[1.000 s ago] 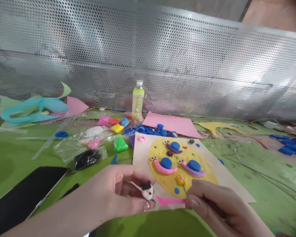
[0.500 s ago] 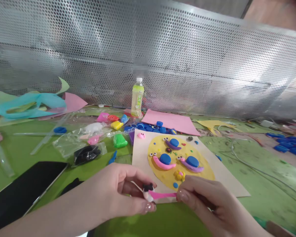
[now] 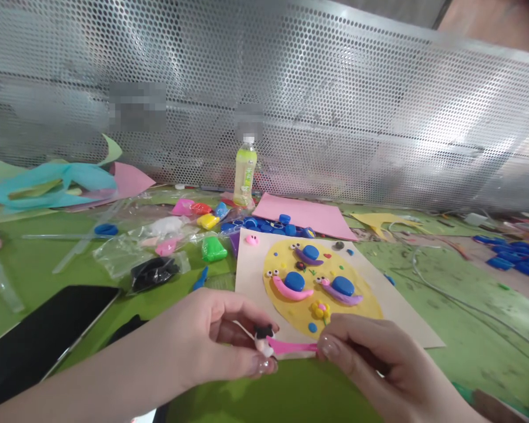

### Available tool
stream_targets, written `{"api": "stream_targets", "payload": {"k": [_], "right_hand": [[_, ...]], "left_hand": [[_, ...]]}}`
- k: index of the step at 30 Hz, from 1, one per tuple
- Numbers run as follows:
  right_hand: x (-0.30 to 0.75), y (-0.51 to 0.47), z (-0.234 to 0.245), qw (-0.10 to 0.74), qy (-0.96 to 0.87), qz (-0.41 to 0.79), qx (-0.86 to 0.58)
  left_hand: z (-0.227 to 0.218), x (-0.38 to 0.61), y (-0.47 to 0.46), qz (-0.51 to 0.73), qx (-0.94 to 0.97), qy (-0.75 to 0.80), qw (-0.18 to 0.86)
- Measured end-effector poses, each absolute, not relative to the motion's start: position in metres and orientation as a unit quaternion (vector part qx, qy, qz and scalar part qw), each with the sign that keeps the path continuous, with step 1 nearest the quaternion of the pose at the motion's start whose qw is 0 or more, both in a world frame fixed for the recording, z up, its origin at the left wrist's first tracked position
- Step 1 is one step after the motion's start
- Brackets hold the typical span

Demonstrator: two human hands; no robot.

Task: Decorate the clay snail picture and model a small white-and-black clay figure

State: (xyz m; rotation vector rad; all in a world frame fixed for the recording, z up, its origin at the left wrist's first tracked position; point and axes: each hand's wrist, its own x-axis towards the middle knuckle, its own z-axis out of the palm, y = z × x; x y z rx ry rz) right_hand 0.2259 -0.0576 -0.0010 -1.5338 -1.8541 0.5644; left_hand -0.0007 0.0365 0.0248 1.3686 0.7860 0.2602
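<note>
Between the thumb and fingers of my left hand [image 3: 229, 338] is a small black-and-white clay figure [image 3: 264, 339]. My right hand [image 3: 361, 352] pinches a pink clay modelling tool [image 3: 293, 348], whose wider end touches the figure's right side; its other end is hidden in my fingers. Just beyond both hands lies a cream sheet [image 3: 251, 276] with a yellow paper circle [image 3: 277, 311] on it. On the circle are several clay snails, among them a pink snail [image 3: 291, 292] and a purple snail [image 3: 344, 296] with blue bottle-cap shells, and a yellow clay flower [image 3: 320, 309].
A black phone [image 3: 48, 335] lies at the left. Bagged black clay [image 3: 154, 273], green clay [image 3: 214, 249] and blue caps [image 3: 264, 225] lie beyond. A drink bottle [image 3: 245, 173] stands before the perforated metal panel [image 3: 335, 117]. A white cable [image 3: 445, 294] runs along the right.
The view has shifted very slightly. Both hands keep almost the same pose, with the tool's end still against the clay figure.
</note>
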Motion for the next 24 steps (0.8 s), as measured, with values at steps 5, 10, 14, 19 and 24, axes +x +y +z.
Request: {"api": "stream_targets", "payload": {"k": [5, 10, 14, 19, 24], "right_hand": [[0.224, -0.061, -0.002, 0.356, -0.690, 0.208, -0.595], [0.229, -0.057, 0.000, 0.386, -0.718, 0.136, -0.563], [0.237, -0.052, 0.014, 0.412, -0.794, -0.054, -0.444], [0.240, -0.056, 0.012, 0.380, -0.805, -0.227, -0.395], [0.237, -0.062, -0.001, 0.331, -0.804, -0.320, -0.377]], "left_hand": [[0.025, -0.001, 0.035, 0.118, 0.611, 0.359, 0.696], [0.027, -0.001, 0.036, 0.117, 0.593, 0.340, 0.720], [0.025, -0.003, 0.036, 0.116, 0.584, 0.342, 0.727], [0.025, -0.005, 0.035, 0.111, 0.603, 0.360, 0.704], [0.027, -0.001, 0.036, 0.109, 0.618, 0.370, 0.686]]}}
